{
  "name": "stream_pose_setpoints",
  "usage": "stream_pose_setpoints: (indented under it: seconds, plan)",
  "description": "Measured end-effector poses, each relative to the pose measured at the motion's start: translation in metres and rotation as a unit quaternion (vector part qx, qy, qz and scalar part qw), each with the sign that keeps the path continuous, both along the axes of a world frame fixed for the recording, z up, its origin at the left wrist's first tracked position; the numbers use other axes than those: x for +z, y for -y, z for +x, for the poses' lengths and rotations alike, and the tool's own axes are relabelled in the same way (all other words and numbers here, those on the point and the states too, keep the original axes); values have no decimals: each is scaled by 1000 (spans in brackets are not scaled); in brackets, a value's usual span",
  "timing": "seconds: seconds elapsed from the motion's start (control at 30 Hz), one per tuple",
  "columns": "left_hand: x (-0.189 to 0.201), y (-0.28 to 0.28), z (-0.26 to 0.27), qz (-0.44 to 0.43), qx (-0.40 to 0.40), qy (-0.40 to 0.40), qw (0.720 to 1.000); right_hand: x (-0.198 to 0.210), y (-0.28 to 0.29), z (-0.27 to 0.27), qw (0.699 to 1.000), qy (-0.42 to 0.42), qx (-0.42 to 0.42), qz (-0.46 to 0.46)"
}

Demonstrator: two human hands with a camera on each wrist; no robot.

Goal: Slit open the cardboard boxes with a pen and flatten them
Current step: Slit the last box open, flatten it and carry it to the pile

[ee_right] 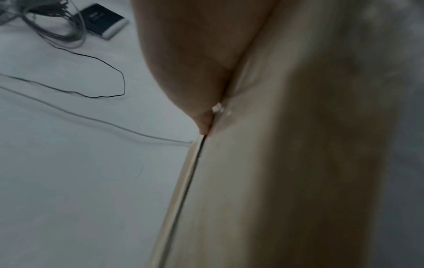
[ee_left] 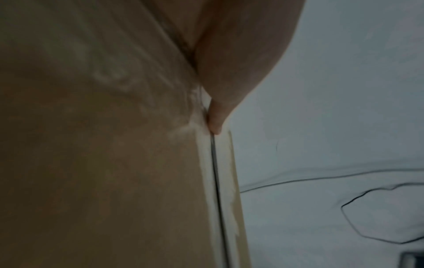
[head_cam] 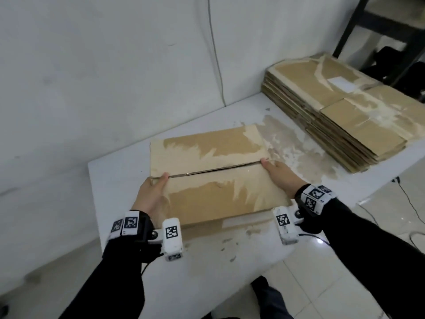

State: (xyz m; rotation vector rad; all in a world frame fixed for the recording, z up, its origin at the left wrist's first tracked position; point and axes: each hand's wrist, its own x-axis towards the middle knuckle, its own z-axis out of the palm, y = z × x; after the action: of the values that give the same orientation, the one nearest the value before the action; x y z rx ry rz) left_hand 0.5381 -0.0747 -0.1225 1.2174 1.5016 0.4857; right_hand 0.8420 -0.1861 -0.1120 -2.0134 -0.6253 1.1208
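— While the cardboard box [head_cam: 213, 178] is lying on the white table [head_cam: 110, 180], what are the hands doing?
— The left hand [head_cam: 151, 194] is gripping its left end, the right hand [head_cam: 279, 178] its right end — thumbs at the slit [head_cam: 213, 169].
— And the flattened boxes [head_cam: 340, 116]?
— They're sitting stacked at the table's far right.

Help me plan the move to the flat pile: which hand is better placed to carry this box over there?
Right. The right hand grips the box on the edge facing the stack of flattened boxes; the left hand holds the far edge.
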Motion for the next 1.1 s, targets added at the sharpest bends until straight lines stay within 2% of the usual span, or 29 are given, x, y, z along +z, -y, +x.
stream_pose_setpoints:
  seconds: [0.1,0.2,0.3,0.4,0.47,0.53,0.6,0.67,0.73,0.87,0.93,1.0,1.03,1.1]
  plan:
    - [23,6,14,19,-6,-99,995,-7,0,7,998,-58,7,30]
    - [54,18,40,105,-9,-189,976,-20,-1,2,987,-138,-50,69]
    - [81,49,90,176,-38,-156,971,-26,4,-8,965,-222,-108,91]
    - [72,81,145,160,-135,-150,966,-21,35,-12,953,-291,-31,75]
    - [54,99,178,148,-197,-223,943,-23,57,-3,950,-304,27,59]
    - [34,111,200,152,-235,-322,904,-25,57,16,958,-276,10,77]
    - [16,121,211,181,-239,-403,865,-28,40,41,970,-225,-20,90]
    - [1,126,214,233,-217,-456,831,-24,20,60,977,-184,0,110]
    - [-5,126,215,283,-200,-456,820,-24,2,72,979,-146,56,128]
    - [-8,126,211,297,-222,-425,825,-19,9,68,977,-113,134,124]
    - [-8,124,197,355,-235,-398,812,-28,26,71,973,-99,121,168]
    - [-7,121,184,422,-252,-362,792,-42,40,81,967,-121,72,214]
    - [-6,119,180,451,-256,-342,783,-50,43,85,966,-143,49,211]
    - [-3,115,178,475,-272,-286,787,-56,44,90,956,-234,19,174]
